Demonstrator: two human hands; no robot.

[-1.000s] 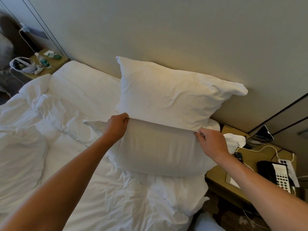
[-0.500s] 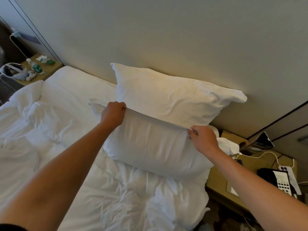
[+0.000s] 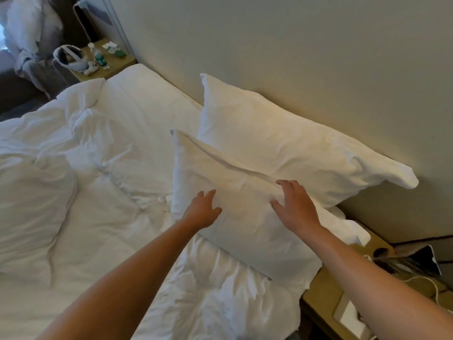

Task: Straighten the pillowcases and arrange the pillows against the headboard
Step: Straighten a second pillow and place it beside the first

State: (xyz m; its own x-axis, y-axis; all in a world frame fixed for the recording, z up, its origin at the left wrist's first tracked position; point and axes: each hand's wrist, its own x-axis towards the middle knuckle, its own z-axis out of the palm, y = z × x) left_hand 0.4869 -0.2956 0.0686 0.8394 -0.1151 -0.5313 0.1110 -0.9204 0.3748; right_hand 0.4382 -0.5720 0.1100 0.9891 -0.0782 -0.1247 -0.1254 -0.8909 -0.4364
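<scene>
A white back pillow (image 3: 282, 143) leans upright against the beige headboard (image 3: 294, 57). In front of it a second white pillow (image 3: 245, 229) leans against the first, its top seam running from upper left to the middle. My left hand (image 3: 203, 212) lies on the front pillow's face, fingers spread. My right hand (image 3: 294, 204) rests on that pillow's upper edge, fingers spread too. Neither hand grips fabric.
A crumpled white duvet (image 3: 73, 192) covers the bed's left and near side. A far nightstand (image 3: 107, 62) holds a headset, a bottle and small items. A near nightstand (image 3: 343, 303) on the right carries cables and a dark device.
Both hands have let go of the front pillow's top edge and now lie open on it. The pillow has settled against the back pillow. The view has shifted.
</scene>
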